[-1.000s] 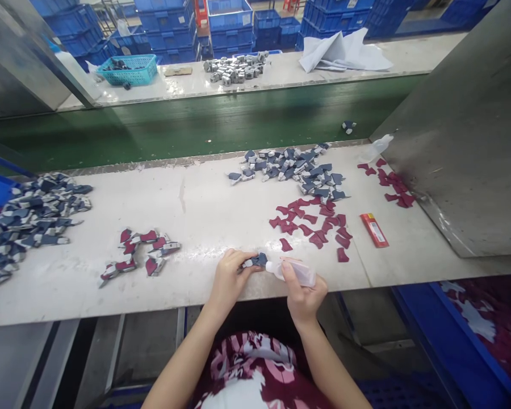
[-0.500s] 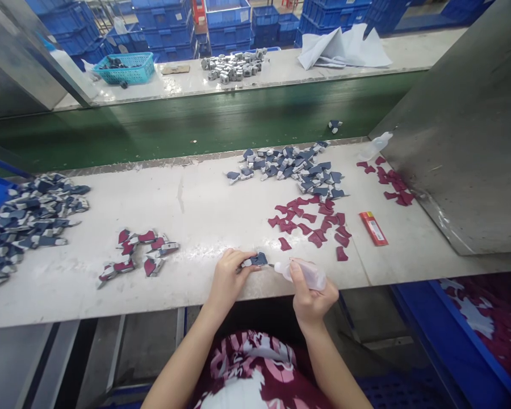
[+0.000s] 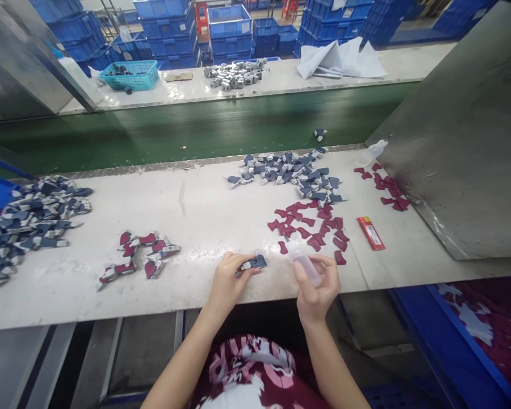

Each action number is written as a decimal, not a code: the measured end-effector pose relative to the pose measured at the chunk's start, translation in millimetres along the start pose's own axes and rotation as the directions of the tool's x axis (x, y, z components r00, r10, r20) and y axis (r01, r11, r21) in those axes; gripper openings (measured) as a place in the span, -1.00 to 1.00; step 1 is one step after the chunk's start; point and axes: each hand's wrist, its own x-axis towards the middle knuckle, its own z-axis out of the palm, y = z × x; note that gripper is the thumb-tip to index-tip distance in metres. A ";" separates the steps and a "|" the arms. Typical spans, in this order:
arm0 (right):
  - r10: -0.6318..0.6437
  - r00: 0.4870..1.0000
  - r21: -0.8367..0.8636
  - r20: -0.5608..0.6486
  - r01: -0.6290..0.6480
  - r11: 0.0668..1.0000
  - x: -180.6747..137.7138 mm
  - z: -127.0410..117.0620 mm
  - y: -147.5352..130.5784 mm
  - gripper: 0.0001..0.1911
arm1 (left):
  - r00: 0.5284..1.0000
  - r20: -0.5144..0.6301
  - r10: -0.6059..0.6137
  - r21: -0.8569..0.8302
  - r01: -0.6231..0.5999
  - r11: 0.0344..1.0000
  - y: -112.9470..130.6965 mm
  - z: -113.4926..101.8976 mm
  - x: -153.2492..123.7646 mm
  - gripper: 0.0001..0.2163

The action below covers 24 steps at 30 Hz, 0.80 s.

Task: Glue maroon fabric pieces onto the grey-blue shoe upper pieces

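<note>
Near the front edge of the white bench, my left hand [image 3: 229, 279] pinches a small blue-and-grey moulded part [image 3: 256, 262] between thumb and fingers. My right hand [image 3: 319, 287] is closed round a translucent squeeze bottle [image 3: 307, 268], its nozzle blurred and apart from the part. Just beyond the bottle lie loose dark red pieces [image 3: 309, 222]. Behind them is a heap of blue-and-grey parts [image 3: 287, 167]. To the left of my left hand, several grey parts with red pieces on them [image 3: 153, 247] form a loose cluster.
A large pile of blue-and-grey parts [image 3: 42, 210] covers the bench's left end. A red packet [image 3: 371, 233] lies on the right, near a metal panel [image 3: 464, 142]. A green belt [image 3: 196, 128] runs behind the bench, carrying one part [image 3: 319, 134]. Beyond it sits a turquoise basket [image 3: 130, 76].
My right hand has drawn the squeeze bottle away from the part and tipped it more upright. My left hand keeps the part in nearly the same place. The lone part on the belt has shifted left.
</note>
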 end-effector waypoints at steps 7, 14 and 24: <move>0.015 0.909 -0.004 0.417 -0.015 1.000 9.4 55.8 -6.4 -0.60 | 0.985 -0.147 -0.093 -0.017 0.091 0.996 -5.0 -35.4 -19.3 -0.81; -0.120 0.861 -0.176 0.495 0.234 0.956 25.1 51.9 3.1 -0.45 | 0.931 -0.271 -0.243 -0.040 0.241 0.970 -18.7 -56.2 -32.1 -0.73; -0.264 0.870 -0.551 0.417 0.473 0.687 69.7 25.8 18.8 -0.61 | 0.914 -0.171 -0.367 -0.280 0.313 0.908 2.3 -28.3 -34.2 -0.72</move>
